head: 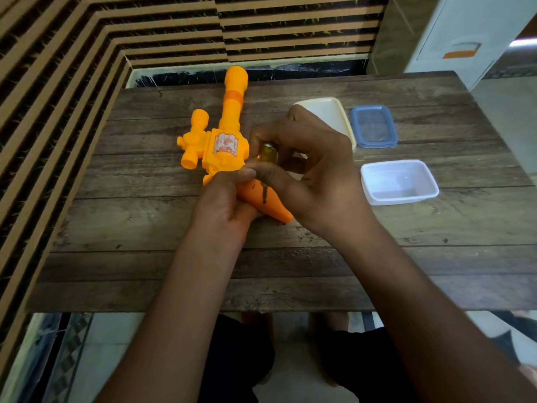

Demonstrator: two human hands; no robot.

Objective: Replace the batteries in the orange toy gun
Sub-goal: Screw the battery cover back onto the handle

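The orange toy gun (220, 141) lies on the wooden table (145, 228), barrel pointing away, its darker orange grip (270, 206) toward me. My left hand (223, 199) grips the gun at the grip and lower body. My right hand (313, 167) holds a screwdriver (266, 151) with a yellow see-through handle by its fingertips. The dark shaft (264, 193) stands upright with its tip on the orange grip. The battery cover and any batteries are hidden by my hands.
Right of the gun sit a cream lid (334, 114), a blue-rimmed container with a clear lid (373, 126), and an open white plastic tub (399, 181). A striped wall runs along the left and back. The table's near edge is at my knees.
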